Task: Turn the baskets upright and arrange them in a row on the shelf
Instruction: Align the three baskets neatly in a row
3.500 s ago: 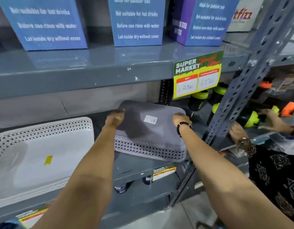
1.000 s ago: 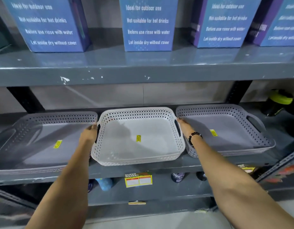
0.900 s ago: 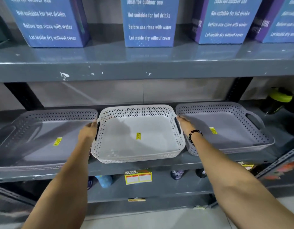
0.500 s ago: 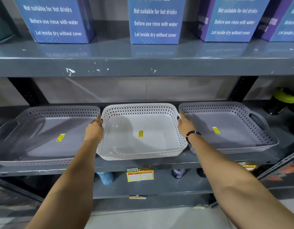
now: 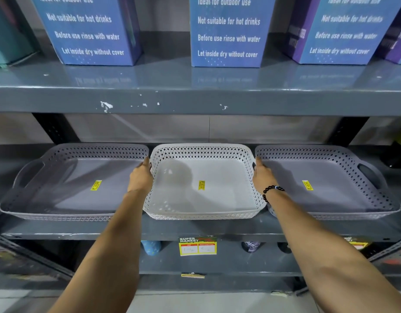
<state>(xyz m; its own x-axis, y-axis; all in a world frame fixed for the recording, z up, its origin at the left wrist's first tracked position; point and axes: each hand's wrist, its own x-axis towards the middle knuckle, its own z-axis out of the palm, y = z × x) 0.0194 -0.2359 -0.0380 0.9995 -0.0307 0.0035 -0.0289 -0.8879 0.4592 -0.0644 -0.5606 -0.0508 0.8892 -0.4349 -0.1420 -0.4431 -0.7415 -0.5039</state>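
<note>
Baskets (image 5: pixel 203 184): 3 upright, perforated, white betw. grey.

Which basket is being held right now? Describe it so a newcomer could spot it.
Find the grey metal shelf under the row of blue boxes; three shallow perforated baskets sit upright on it in a row. It is the white basket in the middle, with the left hand and right hand at its side handles. Its neighbours are both grey.
</note>
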